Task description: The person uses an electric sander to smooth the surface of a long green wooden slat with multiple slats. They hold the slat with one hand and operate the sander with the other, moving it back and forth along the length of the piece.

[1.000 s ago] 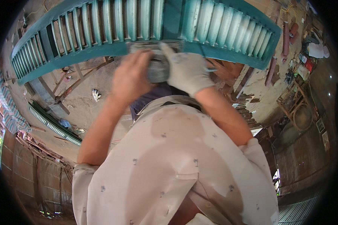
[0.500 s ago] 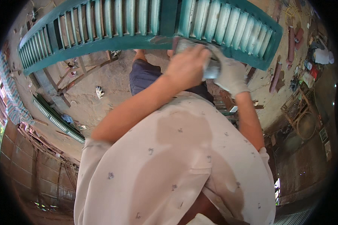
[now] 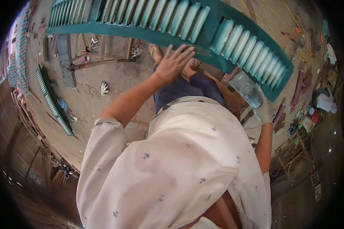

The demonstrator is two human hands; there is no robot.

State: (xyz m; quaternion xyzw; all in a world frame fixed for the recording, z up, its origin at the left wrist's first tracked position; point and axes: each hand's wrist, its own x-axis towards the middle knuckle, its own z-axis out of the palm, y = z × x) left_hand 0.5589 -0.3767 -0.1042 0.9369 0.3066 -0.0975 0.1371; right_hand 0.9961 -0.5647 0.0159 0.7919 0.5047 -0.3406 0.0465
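The hands are apart. The bare left hand (image 3: 175, 63) is empty, palm down, its fingers extended and slightly parted at the lower rail of the green louvred shutter (image 3: 212, 21); blur leaves contact unconfirmed. The gloved right hand (image 3: 264, 110) is wrapped about the far side of a grey tool (image 3: 248, 89), its grip partly hidden. The shutter spans the upper view, ahead of the person.

Step in hand, as judged: surfacing the rail, with a check by touch. A further pass would call for the tool set flat and steadied.

Pose: left forearm slants inward; right forearm stands nearly upright, wide of the body.
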